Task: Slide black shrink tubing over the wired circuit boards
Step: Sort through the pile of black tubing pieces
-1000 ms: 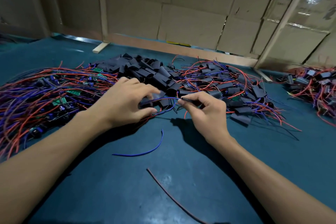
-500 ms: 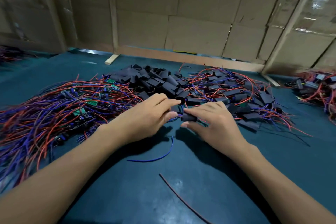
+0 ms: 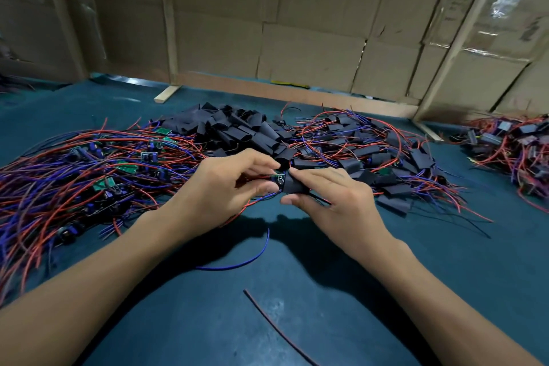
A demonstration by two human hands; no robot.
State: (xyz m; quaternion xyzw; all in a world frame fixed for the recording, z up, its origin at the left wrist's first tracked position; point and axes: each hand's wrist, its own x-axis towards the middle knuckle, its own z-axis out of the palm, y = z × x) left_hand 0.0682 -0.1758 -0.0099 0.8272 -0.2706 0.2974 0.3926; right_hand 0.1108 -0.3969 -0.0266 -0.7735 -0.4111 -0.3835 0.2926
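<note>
Both forearms are reaching in from the bottom corners and meeting just above the centre of the view. The left hand (image 3: 225, 187) is pinching a small green circuit board (image 3: 278, 178) between thumb and curled fingers, its red and blue wires trailing back under the palm. The right hand (image 3: 332, 196) is gripping a piece of black shrink tubing (image 3: 292, 186) between thumb and forefinger, its open end touching the board's tip. A heap of loose tubing pieces (image 3: 237, 128) is lying at 12 o'clock from the hands, untubed wired boards (image 3: 89, 169) are sprawling at 9 o'clock, and sleeved boards (image 3: 386, 157) are piling up at 2 o'clock. A stray blue wire (image 3: 246, 261) is curling on the blue counter (image 3: 445, 276) at 6 o'clock.
</note>
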